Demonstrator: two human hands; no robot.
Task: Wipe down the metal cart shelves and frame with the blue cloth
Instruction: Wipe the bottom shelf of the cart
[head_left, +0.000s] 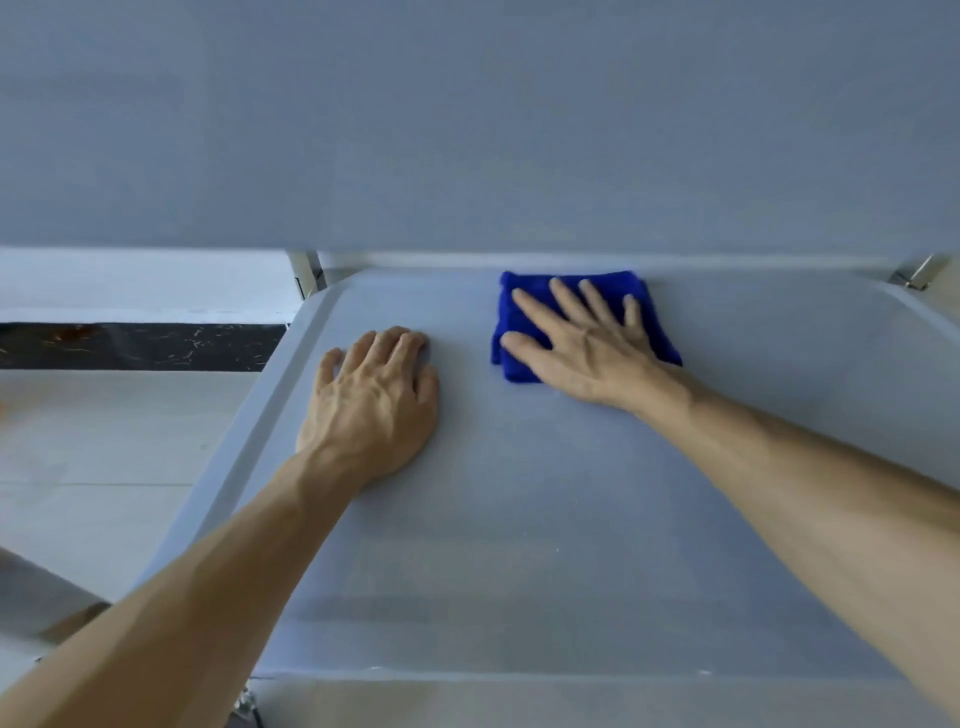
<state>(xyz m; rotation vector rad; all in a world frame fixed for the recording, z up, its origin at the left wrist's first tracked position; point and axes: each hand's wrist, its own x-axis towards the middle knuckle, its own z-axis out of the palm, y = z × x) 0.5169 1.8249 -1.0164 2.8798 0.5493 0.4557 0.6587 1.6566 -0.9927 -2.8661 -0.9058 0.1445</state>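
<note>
A grey metal cart shelf (519, 545) fills the middle of the head view, with a raised rim along its left side. A folded blue cloth (519, 296) lies near the shelf's far edge. My right hand (587, 343) presses flat on top of the cloth, fingers spread and pointing away from me. My left hand (371, 400) rests palm down on the bare shelf to the left of the cloth, fingers curled a little, holding nothing. The underside of an upper shelf (467, 130) covers the top of the view.
Cart frame posts stand at the far left corner (306, 275) and far right corner (914, 275). Left of the cart is pale tiled floor (104, 441) and a dark marbled skirting strip (140, 345). A cart caster (247, 706) shows at the bottom.
</note>
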